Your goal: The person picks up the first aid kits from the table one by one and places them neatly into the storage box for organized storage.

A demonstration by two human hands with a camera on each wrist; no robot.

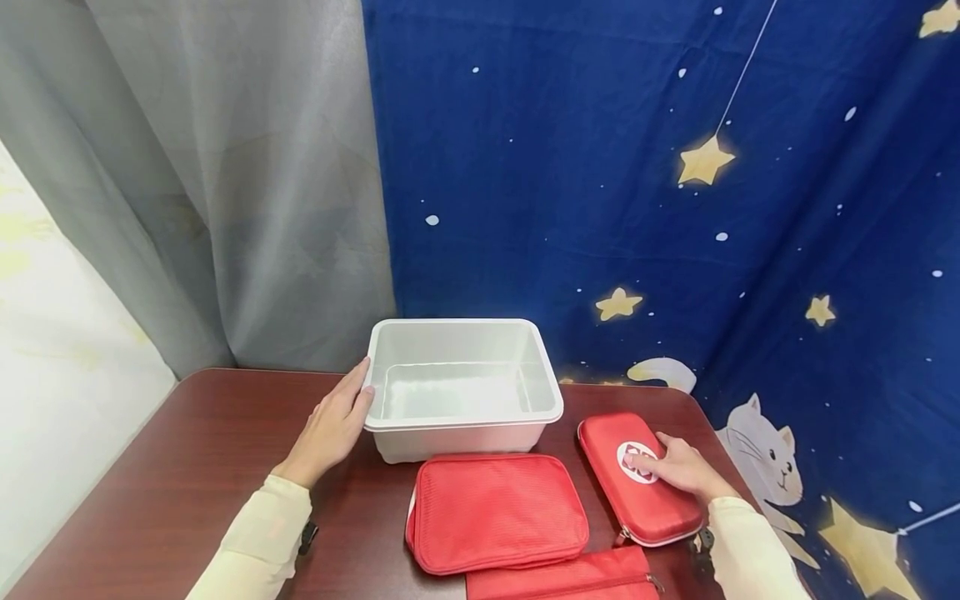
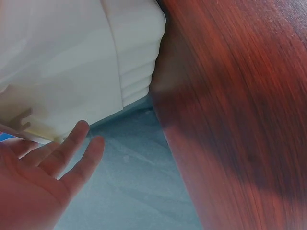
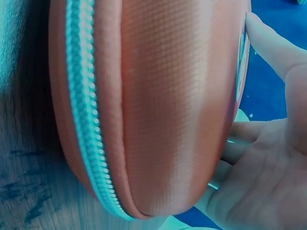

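Note:
A white plastic bin (image 1: 465, 440) stands near the table's back edge, and only its pale inner floor shows inside. My left hand (image 1: 330, 425) touches the bin's left side near the rim, its fingers fairly straight. In the left wrist view those fingers (image 2: 72, 148) lie beside the bin's wall (image 2: 62, 72). My right hand (image 1: 682, 468) holds a red hard zip case (image 1: 622, 492) with a round white emblem. The thumb (image 3: 273, 48) rests on the emblem, and the other fingers are along the right edge, partly hidden.
In front of the bin lies a red soft pouch (image 1: 498, 512). It overlaps a flat red zip pouch (image 1: 570, 577) at the near edge of the view. Behind the brown table (image 1: 187, 475) hang a grey curtain (image 1: 292, 183) and a blue star-patterned curtain (image 1: 540, 167).

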